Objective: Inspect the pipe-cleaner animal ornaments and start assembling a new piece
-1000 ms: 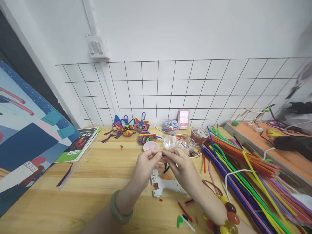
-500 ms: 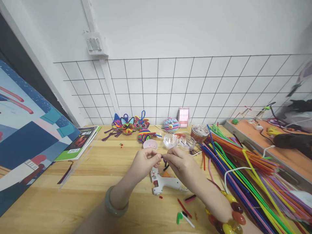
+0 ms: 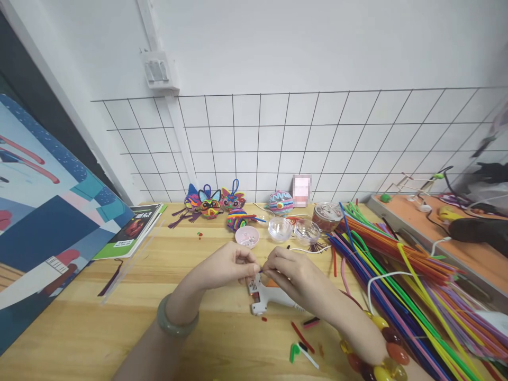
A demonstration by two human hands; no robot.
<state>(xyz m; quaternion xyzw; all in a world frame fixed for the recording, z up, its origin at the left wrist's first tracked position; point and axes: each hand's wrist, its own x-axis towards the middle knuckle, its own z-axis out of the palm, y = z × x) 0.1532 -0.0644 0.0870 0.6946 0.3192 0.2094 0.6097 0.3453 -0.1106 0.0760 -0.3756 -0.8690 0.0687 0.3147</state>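
My left hand and my right hand meet fingertip to fingertip above the table. Between them they pinch a tiny dark-blue piece, which looks like a bit of pipe cleaner; most of it is hidden by the fingers. Just below lies a white glue gun, its body partly covered by my right hand and forearm. A pink bowl with small bits in it stands beyond my left fingers. Two clear plastic half-spheres sit behind my right hand.
Bundles of coloured pipe cleaners cover the right side. Several decorated balls stand along the wall. A round clear tub is behind the bundles. Cut scraps lie near the front; books lie at left.
Both hands have dropped slightly, with my left wrist turned lower and further left. The fingertips still meet on the small dark-blue piece. The view has shifted a little.
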